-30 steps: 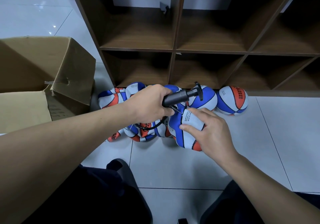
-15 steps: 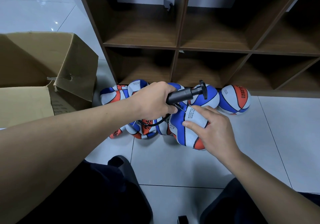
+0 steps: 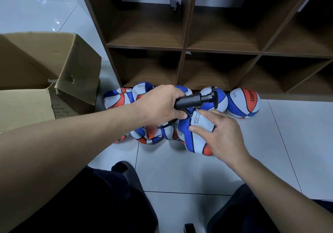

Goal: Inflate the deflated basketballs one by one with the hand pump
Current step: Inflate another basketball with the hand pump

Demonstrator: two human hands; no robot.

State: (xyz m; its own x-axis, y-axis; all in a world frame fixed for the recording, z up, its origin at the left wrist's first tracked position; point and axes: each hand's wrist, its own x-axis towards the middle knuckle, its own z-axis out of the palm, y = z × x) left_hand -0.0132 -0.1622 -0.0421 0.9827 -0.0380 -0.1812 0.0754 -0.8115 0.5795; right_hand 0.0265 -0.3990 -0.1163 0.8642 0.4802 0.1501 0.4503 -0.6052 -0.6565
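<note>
My left hand point(image 3: 160, 104) grips the barrel of a black hand pump point(image 3: 195, 100), whose T-handle points right. A thin black hose loops down from the pump beneath that hand. My right hand point(image 3: 219, 133) holds a deflated blue, white and orange basketball point(image 3: 195, 137) on the floor, thumb and fingers pinching its white panel near the printed text. The pump's needle tip sits close to that panel by my left thumb. Several more flat basketballs point(image 3: 119, 97) lie heaped behind my left hand. A rounder ball point(image 3: 243, 102) stands at the right.
A dark wooden cubby shelf point(image 3: 183, 50) stands right behind the balls. An open cardboard box point(image 3: 54, 66) sits at the left. White floor tiles point(image 3: 288, 142) spread to the right and toward me. My knees point(image 3: 90, 205) fill the bottom of the view.
My hands, the pump and the held ball stay almost in place. The right hand's fingers have shifted slightly on the ball's white panel, and the camera has tilted a little.
</note>
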